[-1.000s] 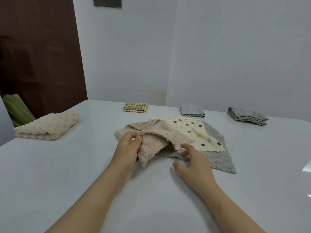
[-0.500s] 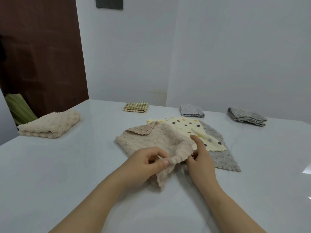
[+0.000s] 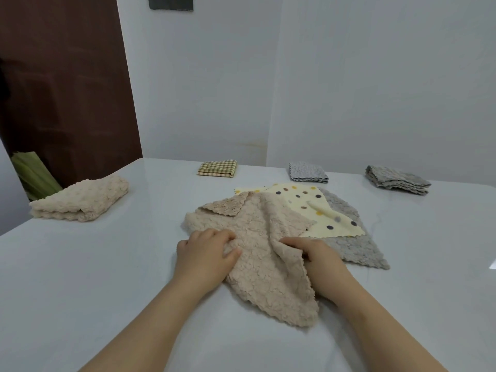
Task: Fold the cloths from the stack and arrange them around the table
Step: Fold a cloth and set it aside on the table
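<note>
My left hand [image 3: 204, 255] is bunching the left side of the beige fleece cloth [image 3: 264, 267], fingers curling into the fluffy pile and thumb lying across the top. My right hand [image 3: 320, 260] is gripping the cloth's right-hand fold. The fabric is draping over it, so I cannot tell how the thumb is lying.

The cloth is resting on the glossy white table [image 3: 80, 277] right in front of me. Its scalloped near corner is pointing my way, and its far corner is turning over to show a flatter, embossed back.

It is overlapping the thin cream polka-dot cloth [image 3: 319, 210] with the zigzag edge, which is lying on a nubbly grey cloth [image 3: 357, 249].

Folded pieces are sitting around the table. A thick, bobbly cream cloth [image 3: 80, 201] is on the left. A small woven checked cloth [image 3: 218, 168], a pale grey square cloth [image 3: 308, 172] and a layered darker grey cloth [image 3: 397, 179] with wavy edges are lining the far side.
</note>
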